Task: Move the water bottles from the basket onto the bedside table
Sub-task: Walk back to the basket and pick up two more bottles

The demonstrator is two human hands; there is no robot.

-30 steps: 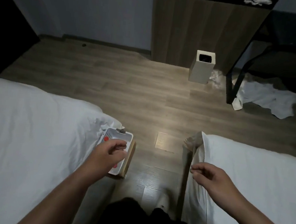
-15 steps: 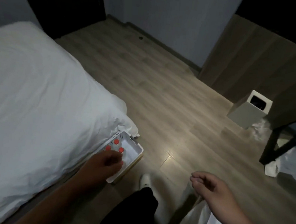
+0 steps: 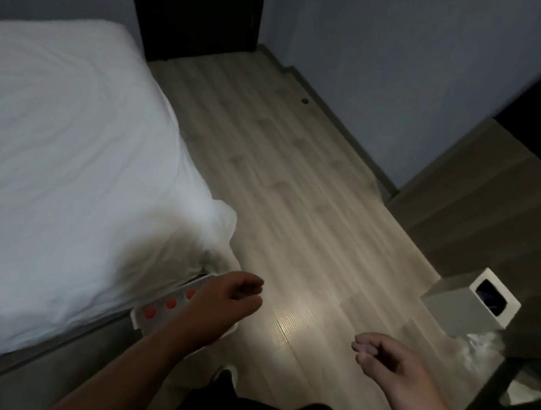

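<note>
Here, basket [image 3: 157,313]: on floor beside bed [image 3: 68,159], red-capped bottles [image 3: 171,303] inside.
Left hand [image 3: 220,302]: above basket, curled, empty.
Right hand [image 3: 390,357]: loosely curled, empty.

Matt white plastic basket [image 3: 139,319], wrinkled white cloth bed [image 3: 62,151], wood-grain floor [image 3: 295,207] with sheen

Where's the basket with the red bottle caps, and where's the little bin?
basket [image 3: 139,319], head view, on its white near corner rim.
red bottle caps [image 3: 171,303], head view, on the middle cap.
bin [image 3: 451,305], head view, on its pale side wall.
</note>
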